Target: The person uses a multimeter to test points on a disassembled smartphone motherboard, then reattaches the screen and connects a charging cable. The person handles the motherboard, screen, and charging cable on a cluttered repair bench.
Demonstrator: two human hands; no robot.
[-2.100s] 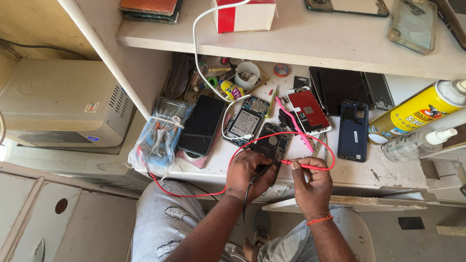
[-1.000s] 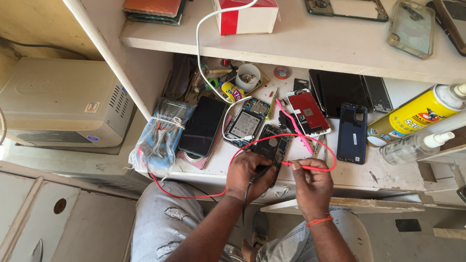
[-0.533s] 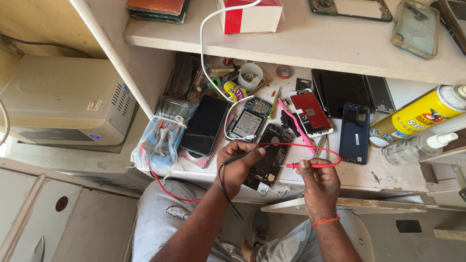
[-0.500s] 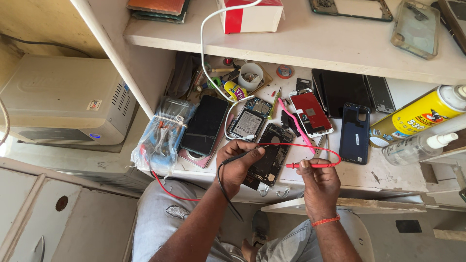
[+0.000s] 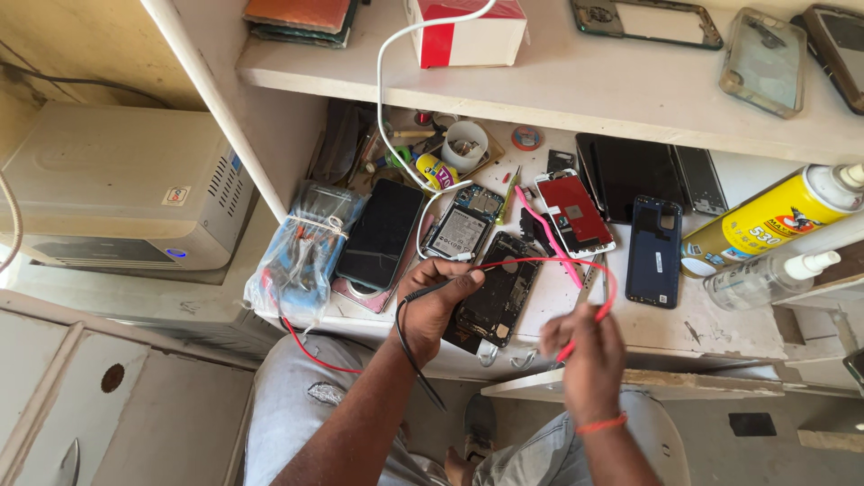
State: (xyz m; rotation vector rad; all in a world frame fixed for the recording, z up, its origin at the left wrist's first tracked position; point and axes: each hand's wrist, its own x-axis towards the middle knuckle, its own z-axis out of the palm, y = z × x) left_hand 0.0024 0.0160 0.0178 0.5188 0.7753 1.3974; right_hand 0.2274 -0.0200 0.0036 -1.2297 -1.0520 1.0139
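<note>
My left hand (image 5: 439, 297) grips a black test probe (image 5: 425, 290) with a black lead, its tip by the lower left edge of an opened black phone (image 5: 497, 290) lying on the white bench (image 5: 720, 326). My right hand (image 5: 583, 349), blurred, is lower right of that phone and holds a red probe (image 5: 585, 328) whose red lead loops over the phone. Just above lies another opened phone (image 5: 463, 230) showing its circuit board.
A black phone (image 5: 380, 236) and a bagged bundle of tools (image 5: 299, 254) lie left. A red screen part (image 5: 576, 212), blue phone back (image 5: 655, 252), yellow spray can (image 5: 765, 221) and clear bottle (image 5: 765, 275) sit right. A beige appliance (image 5: 117, 187) stands far left; a shelf (image 5: 576, 81) hangs overhead.
My right hand has pulled down and toward me, away from the opened phone, with the red probe. My left hand stays at the phone's left edge with the black probe.
</note>
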